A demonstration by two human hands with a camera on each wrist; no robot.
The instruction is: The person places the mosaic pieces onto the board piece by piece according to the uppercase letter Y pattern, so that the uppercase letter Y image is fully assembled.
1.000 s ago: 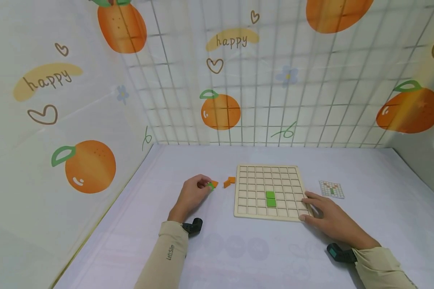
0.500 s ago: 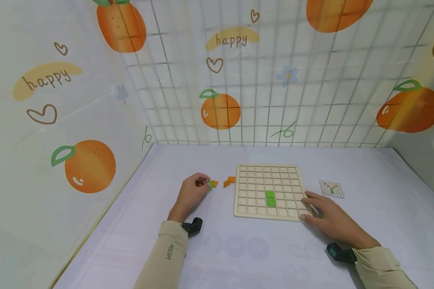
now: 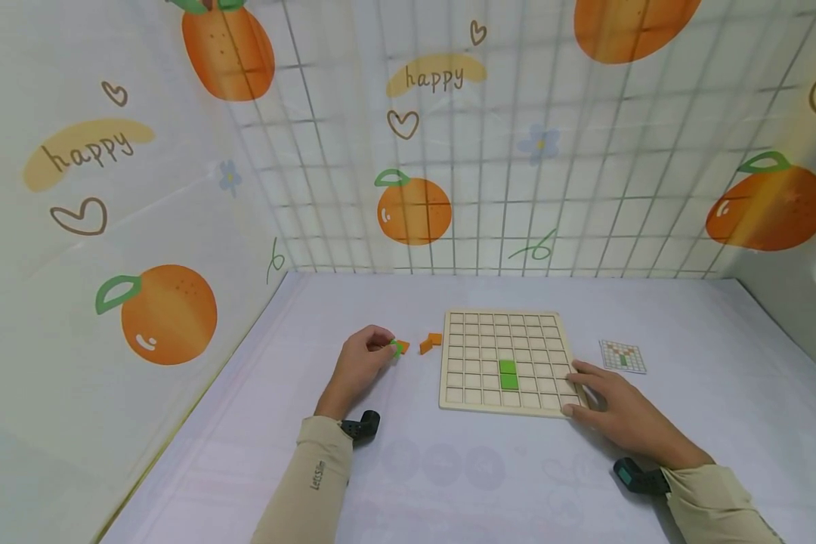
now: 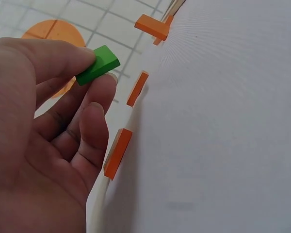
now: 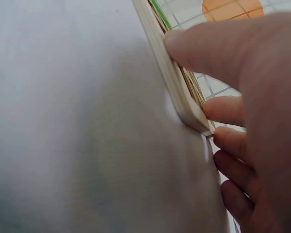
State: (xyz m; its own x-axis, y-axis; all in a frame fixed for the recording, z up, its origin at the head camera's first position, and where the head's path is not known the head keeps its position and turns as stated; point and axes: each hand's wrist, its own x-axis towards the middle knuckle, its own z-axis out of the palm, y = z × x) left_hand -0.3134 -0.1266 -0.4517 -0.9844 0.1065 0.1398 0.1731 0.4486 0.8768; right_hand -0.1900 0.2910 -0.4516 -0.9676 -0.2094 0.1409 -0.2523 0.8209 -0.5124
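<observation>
My left hand [image 3: 366, 364] pinches a green tile [image 4: 98, 65] between thumb and fingertips, left of the wooden grid board [image 3: 472, 403]. Just past the fingertips lies an orange tile [image 3: 404, 347], partly hidden in the head view. My right hand [image 3: 619, 412] holds the board's near right corner, the thumb on its front rim and the fingers along its right side. Two green tiles [image 3: 508, 374] sit in neighbouring cells of one column on the board. The left wrist view shows several orange tiles [image 4: 118, 154] on the tabletop beyond the left hand.
More orange tiles [image 3: 435, 339] lie by the board's left edge, one leaning on another. A small printed pattern card [image 3: 622, 357] is on the table to the right of the board. Patterned cloth walls [image 3: 340, 189] enclose the white-covered table [image 3: 435, 483] at the back and sides.
My left hand has shifted very slightly, with the green tile still pinched. The right hand, board and loose tiles look unmoved.
</observation>
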